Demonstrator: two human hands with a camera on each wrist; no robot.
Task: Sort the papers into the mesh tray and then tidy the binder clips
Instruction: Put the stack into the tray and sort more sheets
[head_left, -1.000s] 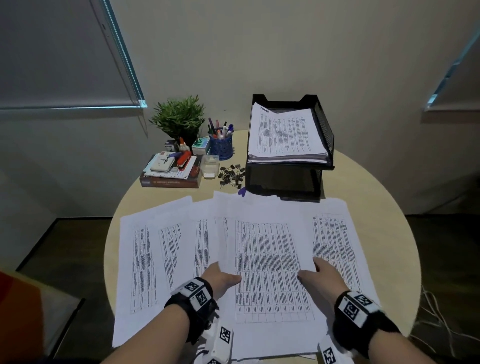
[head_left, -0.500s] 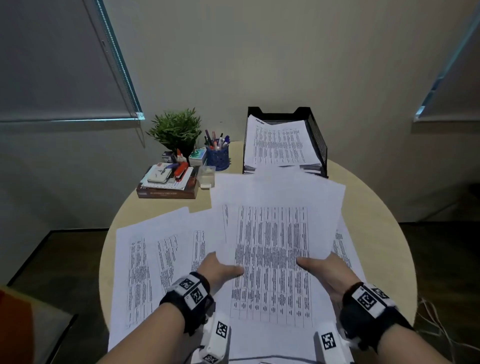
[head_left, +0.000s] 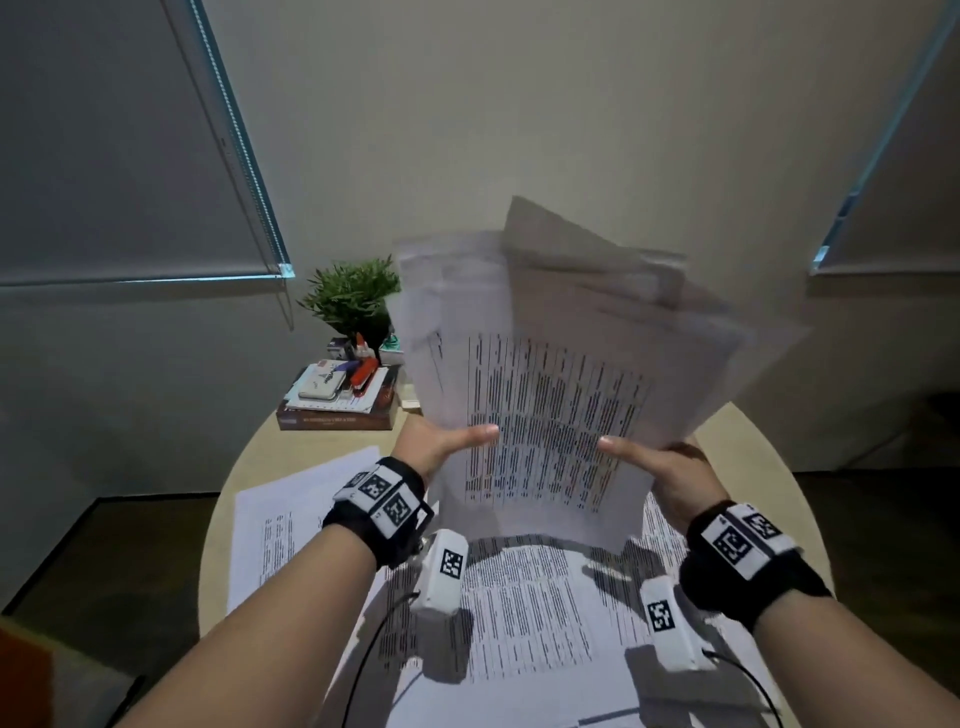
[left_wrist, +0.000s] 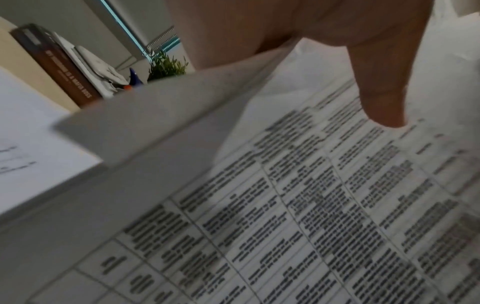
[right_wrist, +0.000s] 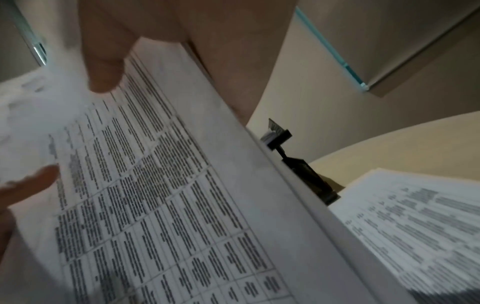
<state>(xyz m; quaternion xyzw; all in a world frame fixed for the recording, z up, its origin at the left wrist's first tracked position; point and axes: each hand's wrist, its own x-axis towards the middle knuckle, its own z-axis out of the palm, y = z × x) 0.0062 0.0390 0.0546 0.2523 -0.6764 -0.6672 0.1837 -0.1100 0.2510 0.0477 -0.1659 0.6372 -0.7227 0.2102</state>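
Head view: lifting a fanned sheaf of papers (head_left: 550, 395) clear of the round surface (head_left: 311, 441), left hand (head_left: 441, 441) and right hand (head_left: 670, 470) each pinching a lower edge, thumb on top. Still sorting, by the look of it: more sheets (head_left: 519, 613) lying on the surface below the sheaf. Next, probably squaring the loose edges, then carrying the sheaf toward the mesh tray (right_wrist: 279, 135), hidden behind the sheaf here. Right wrist view: catching a dark corner of that tray just beyond the sheaf. Left wrist view: showing instead a brown book (left_wrist: 59, 67) and a plant (left_wrist: 166, 66) beyond the sheaf. Binder clips not visible anywhere.
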